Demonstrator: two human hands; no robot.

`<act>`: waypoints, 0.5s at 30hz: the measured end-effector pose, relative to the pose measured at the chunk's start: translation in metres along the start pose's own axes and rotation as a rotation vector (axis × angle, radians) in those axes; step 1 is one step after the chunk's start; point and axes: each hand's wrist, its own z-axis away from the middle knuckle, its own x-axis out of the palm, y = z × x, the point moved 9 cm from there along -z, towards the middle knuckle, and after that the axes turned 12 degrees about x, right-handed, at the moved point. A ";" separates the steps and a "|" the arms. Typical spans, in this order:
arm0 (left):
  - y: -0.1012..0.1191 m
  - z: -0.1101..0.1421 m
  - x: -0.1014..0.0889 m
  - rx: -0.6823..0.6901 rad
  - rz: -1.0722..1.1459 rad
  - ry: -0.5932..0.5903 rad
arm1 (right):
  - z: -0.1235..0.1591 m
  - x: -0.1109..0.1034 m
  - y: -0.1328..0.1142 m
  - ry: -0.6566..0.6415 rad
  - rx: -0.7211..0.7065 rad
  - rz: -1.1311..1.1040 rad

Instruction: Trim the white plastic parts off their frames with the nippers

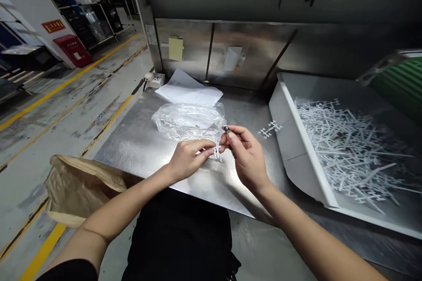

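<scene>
My left hand [191,158] is closed, thumb and fingertips pinching a small white branched plastic sprue [217,154] above the metal table. Close beside it, my right hand [245,153] is wrapped round a small dark metal tool [226,129]. Only the tool's rounded end shows above the thumb, so its kind is unclear. The right fingertips are at the sprue's upper end; whether they touch it I cannot tell. Just beyond both hands lies a clear plastic bag [187,120]. Another white sprue [271,129] rests on the table, right of my right hand.
A large white bin [306,153] heaped with white sprues [346,149] stands at the right. Paper sheets [187,90] and a power strip [154,80] lie at the back left. An open brown paper bag [75,189] is below the table's left front edge [132,173].
</scene>
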 end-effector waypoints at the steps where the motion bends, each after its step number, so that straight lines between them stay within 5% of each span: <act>1: -0.001 0.002 -0.003 0.024 -0.023 -0.004 | -0.001 0.006 -0.005 -0.022 -0.024 0.039; 9: -0.020 0.006 -0.038 0.098 -0.242 -0.058 | -0.025 0.030 -0.023 -0.056 -0.151 0.206; 15: -0.036 0.000 -0.024 0.114 -0.148 -0.166 | -0.033 0.008 -0.012 0.031 -0.208 0.366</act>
